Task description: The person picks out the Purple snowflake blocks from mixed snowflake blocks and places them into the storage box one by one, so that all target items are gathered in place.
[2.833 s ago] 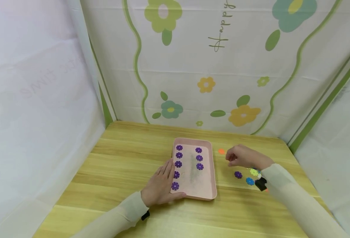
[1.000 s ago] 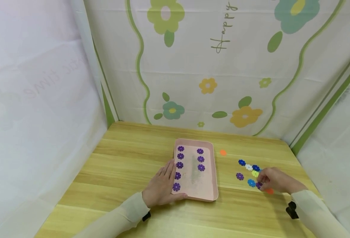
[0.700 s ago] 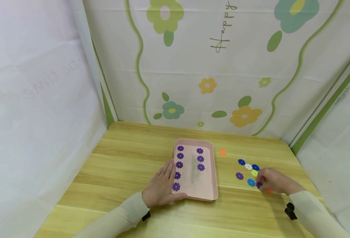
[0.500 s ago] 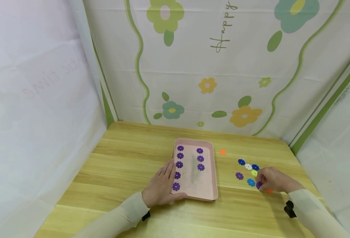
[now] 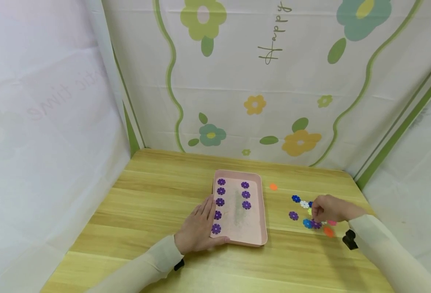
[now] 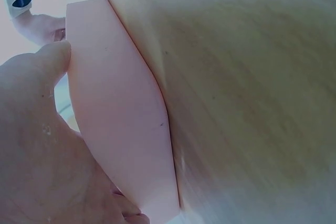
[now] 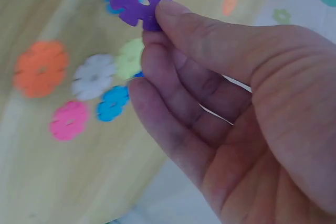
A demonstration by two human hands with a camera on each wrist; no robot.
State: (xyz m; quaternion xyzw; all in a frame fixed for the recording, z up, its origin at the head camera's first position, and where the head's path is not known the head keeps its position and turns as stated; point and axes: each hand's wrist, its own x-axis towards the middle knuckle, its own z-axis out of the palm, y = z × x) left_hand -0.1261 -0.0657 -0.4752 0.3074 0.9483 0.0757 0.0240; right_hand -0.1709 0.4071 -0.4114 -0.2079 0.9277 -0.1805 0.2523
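In the right wrist view a purple snowflake-shaped plastic disc [image 7: 135, 2] with a centre hole is pinched between the thumb and index finger of my right hand [image 5: 330, 208]. This hand is over the loose discs on the table's right side. My left hand [image 5: 197, 230] rests against the near-left corner of a pink tray [image 5: 264, 211], fingers straight along the left rim and thumb along the front one. Inside the tray, several purple discs [image 5: 220, 202] form a column at the left, and 3 more purple discs [image 5: 245, 195] line up at the right.
Around my right hand lie a blue disc [image 5: 306, 223], a purple disc [image 5: 293, 215], a dark blue disc [image 5: 295, 198], a white disc [image 5: 304, 204], an orange disc [image 5: 328, 232] and a pink disc [image 7: 69, 120]. Another orange disc [image 5: 273, 186] lies beside the tray. Fabric walls [image 5: 215, 81] enclose the table.
My right hand went from near the orange disc beside the tray to the loose discs, and has now lifted a purple one slightly up and leftward. The left hand has stayed on the tray.
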